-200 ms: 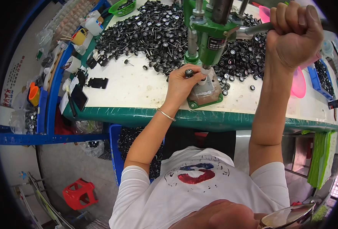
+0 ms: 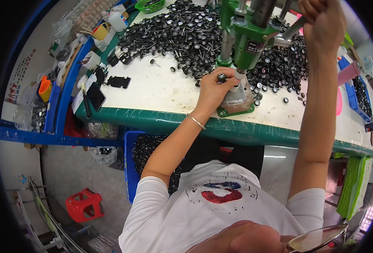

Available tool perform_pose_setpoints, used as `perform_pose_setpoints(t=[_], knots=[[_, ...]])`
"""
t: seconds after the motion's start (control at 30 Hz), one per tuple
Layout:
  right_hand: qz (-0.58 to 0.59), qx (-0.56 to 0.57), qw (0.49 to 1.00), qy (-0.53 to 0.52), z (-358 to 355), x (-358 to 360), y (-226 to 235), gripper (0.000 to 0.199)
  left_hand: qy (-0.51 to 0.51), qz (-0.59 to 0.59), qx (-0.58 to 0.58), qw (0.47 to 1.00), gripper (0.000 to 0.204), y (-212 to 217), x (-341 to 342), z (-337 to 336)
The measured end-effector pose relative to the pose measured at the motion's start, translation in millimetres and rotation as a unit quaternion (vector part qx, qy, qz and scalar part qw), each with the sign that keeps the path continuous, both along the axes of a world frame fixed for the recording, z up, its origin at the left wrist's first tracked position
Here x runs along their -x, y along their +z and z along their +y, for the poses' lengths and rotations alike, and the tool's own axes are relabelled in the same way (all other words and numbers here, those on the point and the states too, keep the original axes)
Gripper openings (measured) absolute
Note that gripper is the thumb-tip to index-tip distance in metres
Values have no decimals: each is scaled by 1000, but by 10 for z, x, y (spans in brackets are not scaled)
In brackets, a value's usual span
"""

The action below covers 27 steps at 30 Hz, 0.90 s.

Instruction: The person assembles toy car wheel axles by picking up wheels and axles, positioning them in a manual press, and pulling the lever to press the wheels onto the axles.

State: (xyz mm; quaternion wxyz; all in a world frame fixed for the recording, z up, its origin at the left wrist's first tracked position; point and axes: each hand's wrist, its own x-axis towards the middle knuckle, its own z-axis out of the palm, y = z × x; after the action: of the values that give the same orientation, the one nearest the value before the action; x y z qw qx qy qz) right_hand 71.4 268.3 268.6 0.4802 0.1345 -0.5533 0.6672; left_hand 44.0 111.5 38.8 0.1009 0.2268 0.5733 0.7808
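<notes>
Raised slightly since before, the right hand (image 2: 323, 25) stays clenched around one press lever (image 2: 294, 28). Left hand (image 2: 215, 89) pinches one small black part (image 2: 222, 77) beside the green press (image 2: 245, 31); countless parts cover the worktop (image 2: 152, 90).

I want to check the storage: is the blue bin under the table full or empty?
Partly full at least: the blue bin holds many small dark parts. The left arm hides the rest.

A white, green-edged workbench (image 2: 152, 90) carries a green press (image 2: 241, 38) and heaped small black parts (image 2: 173, 36).
</notes>
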Motion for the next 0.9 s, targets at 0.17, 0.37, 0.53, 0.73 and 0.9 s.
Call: perform_pose_setpoints(t=[0.17,0.37,0.53,0.73,0.9], knots=[[-134,220,720,645,650,670,-24,23,-3,-65,-14,998,10,-4,-37,38],[-251,-45,965,57,700,471,-542,21,34,-139,-63,988,20,-16,198,-576],[-374,-153,903,-143,1130,-408,-1246,30,28,-188,-36,981,30,-223,457,-1056],[-456,-366,771,-253,1374,-1473,-2436,22,-44,-224,-66,971,42,-324,628,-1288],[-401,-464,737,-283,1087,-1440,-2685,21,68,-140,91,984,32,-269,698,-1179]])
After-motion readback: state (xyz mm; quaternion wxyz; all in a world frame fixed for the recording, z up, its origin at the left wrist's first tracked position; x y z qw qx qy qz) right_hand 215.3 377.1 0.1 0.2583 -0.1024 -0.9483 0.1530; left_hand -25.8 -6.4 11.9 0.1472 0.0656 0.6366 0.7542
